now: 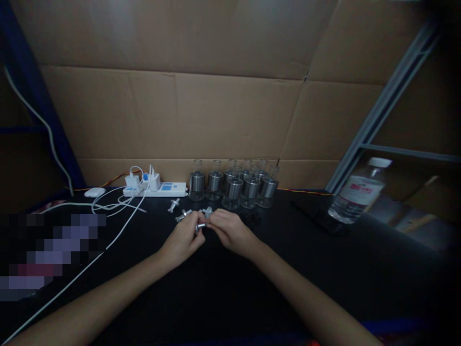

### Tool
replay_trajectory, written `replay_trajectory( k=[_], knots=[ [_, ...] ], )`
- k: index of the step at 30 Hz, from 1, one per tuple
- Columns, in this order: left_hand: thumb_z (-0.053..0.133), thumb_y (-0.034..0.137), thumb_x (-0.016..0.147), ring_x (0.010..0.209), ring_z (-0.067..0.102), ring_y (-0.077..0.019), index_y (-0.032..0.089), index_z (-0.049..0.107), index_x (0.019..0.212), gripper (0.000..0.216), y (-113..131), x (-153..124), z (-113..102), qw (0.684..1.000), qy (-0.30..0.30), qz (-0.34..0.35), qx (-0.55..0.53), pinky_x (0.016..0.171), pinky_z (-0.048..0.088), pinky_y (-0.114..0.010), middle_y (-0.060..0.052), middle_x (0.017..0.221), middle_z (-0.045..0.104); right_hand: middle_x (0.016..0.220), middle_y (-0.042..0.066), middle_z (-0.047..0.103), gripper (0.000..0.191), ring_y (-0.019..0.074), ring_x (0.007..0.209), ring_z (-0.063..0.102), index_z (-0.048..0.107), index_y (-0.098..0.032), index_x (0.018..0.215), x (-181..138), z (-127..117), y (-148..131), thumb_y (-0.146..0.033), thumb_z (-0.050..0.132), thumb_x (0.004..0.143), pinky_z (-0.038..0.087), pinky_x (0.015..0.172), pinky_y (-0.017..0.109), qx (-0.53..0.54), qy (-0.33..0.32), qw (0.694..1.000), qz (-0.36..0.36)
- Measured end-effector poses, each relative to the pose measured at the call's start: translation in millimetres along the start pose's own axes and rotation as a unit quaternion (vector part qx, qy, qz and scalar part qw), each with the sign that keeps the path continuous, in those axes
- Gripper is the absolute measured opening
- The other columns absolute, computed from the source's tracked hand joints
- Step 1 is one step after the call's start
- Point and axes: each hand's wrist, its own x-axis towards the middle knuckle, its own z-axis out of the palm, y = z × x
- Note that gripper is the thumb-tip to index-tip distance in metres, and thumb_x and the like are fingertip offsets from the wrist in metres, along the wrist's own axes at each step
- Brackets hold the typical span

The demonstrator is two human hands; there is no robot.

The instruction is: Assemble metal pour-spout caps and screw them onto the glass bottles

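My left hand (183, 239) pinched a metal fitting (200, 225). I couldn't tell whether my right hand (230, 231), beside it, gripped anything.

From my remote view, creased brown cardboard (223, 115) fills the upper frame, between a blue post (35, 74) at left and a grey metal post (384, 105) at right; dimly lit black tabletop (223, 293) below.

Two hands in play, one left hand (183, 239) and one right hand (230, 230)! Metal fittings (174, 205), at least three, overlap hiding the exact number. Glass bottles (232, 191), eight by my count! One water bottle (356, 194), one power strip (173, 189), two white chargers (154, 182). Small black pieces (252, 217), too dark to count.
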Motion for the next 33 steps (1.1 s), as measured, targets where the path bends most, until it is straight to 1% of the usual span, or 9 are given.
replay_trajectory(
  k=[4,9,12,15,22,28,33],
  knots=[
    [0.040,0.008,0.071,0.066,0.046,-0.0132,0.018,0.040,0.084,0.016,-1.5,-0.2,0.5,1.000,-0.002,-0.002,0.003,0.062,0.037,-0.025,0.000,0.073,0.046,0.076,0.005,0.052,0.015,0.0142,0.076,0.046,0.049,-0.015,0.080,-1.2,0.6,-0.8,-0.010,0.035,0.082,0.039,0.070,0.026,-0.017,-0.015,1.000,0.001],
    [0.039,0.012,0.076,0.073,0.048,-0.0150,0.017,0.042,0.082,0.009,-5.5,0.5,3.9,1.000,-0.010,0.018,0.022,0.068,0.039,-0.027,-0.002,0.078,0.049,0.079,0.006,0.053,0.014,0.0143,0.076,0.046,0.049,-0.014,0.088,-1.9,2.1,-1.7,-0.010,0.037,0.081,0.038,0.072,0.027,-0.025,-0.029,0.999,0.003],
    [0.040,0.012,0.076,0.073,0.049,-0.0153,0.018,0.042,0.080,0.007,-7.0,0.8,5.3,0.999,-0.006,0.024,0.033,0.068,0.040,-0.028,-0.002,0.077,0.049,0.077,0.005,0.053,0.013,0.0138,0.075,0.047,0.049,-0.015,0.082,-1.5,1.5,-1.1,-0.010,0.036,0.081,0.038,0.071,0.026,-0.010,-0.028,1.000,0.004],
    [0.039,0.011,0.076,0.075,0.049,-0.0156,0.018,0.043,0.082,0.010,-7.1,0.7,4.9,0.999,0.001,0.032,0.040,0.069,0.041,-0.028,-0.002,0.079,0.049,0.074,0.004,0.052,0.013,0.0131,0.073,0.046,0.047,-0.016,0.077,-0.8,-0.6,-1.1,-0.010,0.036,0.081,0.039,0.068,0.024,0.004,-0.021,1.000,0.009],
    [0.038,0.010,0.076,0.076,0.048,-0.0162,0.018,0.043,0.083,0.011,-4.6,0.6,2.2,0.998,0.001,0.046,0.042,0.069,0.040,-0.028,-0.003,0.080,0.049,0.074,0.003,0.050,0.013,0.0130,0.073,0.045,0.047,-0.016,0.079,-1.4,-4.1,-2.5,-0.009,0.035,0.081,0.039,0.068,0.024,0.014,-0.021,1.000,0.003],
    [0.038,0.009,0.077,0.079,0.048,-0.0155,0.018,0.043,0.085,0.013,-2.4,1.2,0.3,0.997,-0.012,0.054,0.045,0.072,0.040,-0.027,-0.003,0.082,0.049,0.072,0.003,0.051,0.014,0.0123,0.071,0.046,0.047,-0.016,0.075,-3.0,-4.9,-0.7,-0.010,0.037,0.081,0.039,0.065,0.023,0.029,-0.012,0.999,0.003],
    [0.039,0.010,0.076,0.079,0.050,-0.0171,0.017,0.043,0.086,0.013,-3.2,1.5,-2.3,0.992,-0.009,0.046,0.115,0.073,0.041,-0.030,-0.004,0.082,0.051,0.076,0.005,0.053,0.013,0.0137,0.075,0.047,0.049,-0.015,0.080,0.3,-2.5,-3.4,-0.014,0.036,0.083,0.041,0.070,0.026,-0.002,-0.006,1.000,0.022]
  ],
)
